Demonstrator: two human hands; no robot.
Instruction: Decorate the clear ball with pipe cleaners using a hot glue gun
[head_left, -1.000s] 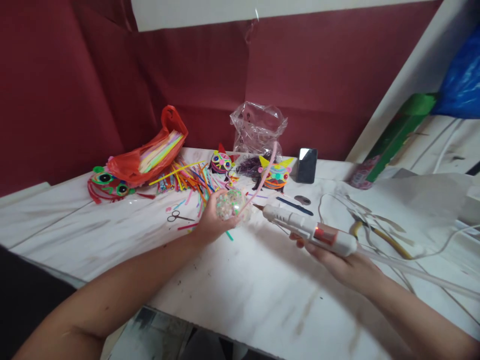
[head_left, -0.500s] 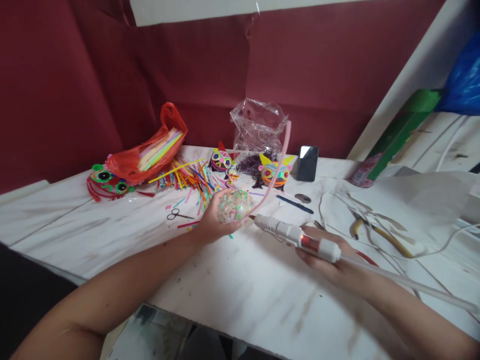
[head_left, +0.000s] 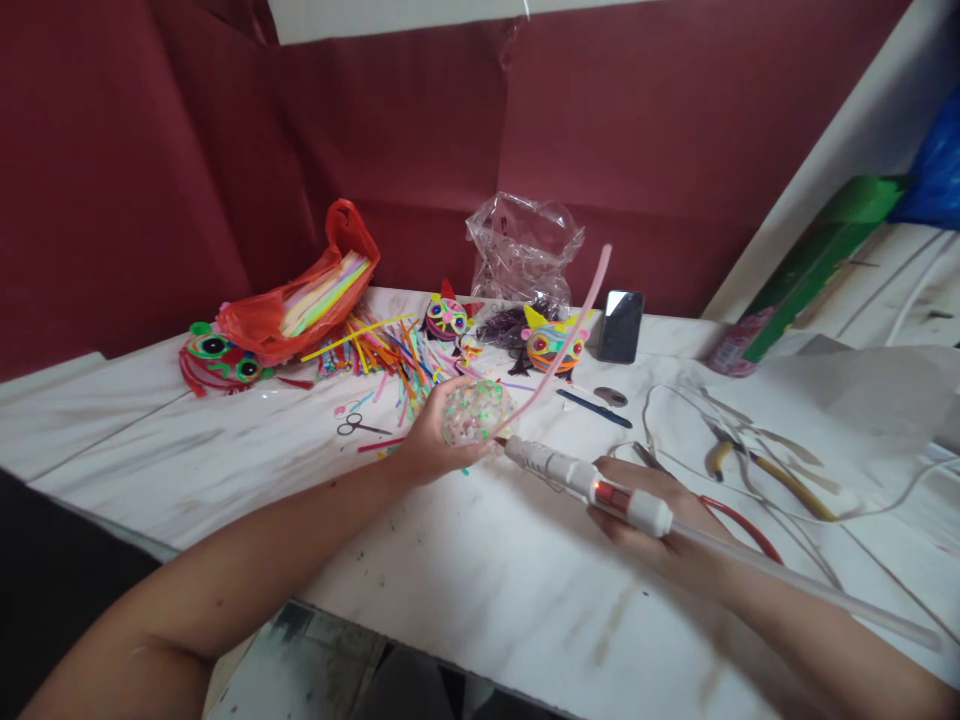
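Note:
My left hand (head_left: 429, 440) is closed round a clear ball (head_left: 474, 412) with green and pink specks. A pink fuzzy strip (head_left: 559, 358) rises from the ball's right side, its free end leaning up to the right. In my right hand (head_left: 637, 505) is a white glue gun (head_left: 555, 466), a small orange light glowing on its body. The gun's tip is at the lower right of the ball, by the strip's lower end; whether it touches is too small to tell. A long clear glue stick (head_left: 810, 585) sticks out of its back.
Coloured strips (head_left: 390, 360), a red bag (head_left: 300, 305) and decorated heads (head_left: 553, 345) lie behind my hands. Scissors (head_left: 360, 426) are at left. A phone (head_left: 621, 325) leans at the back; pliers (head_left: 784, 480) and white cables are at right.
The pink strip's free end has swung to the right and tilts more. The glue gun's tip has shifted slightly left and down against the ball. The whole view has moved a little.

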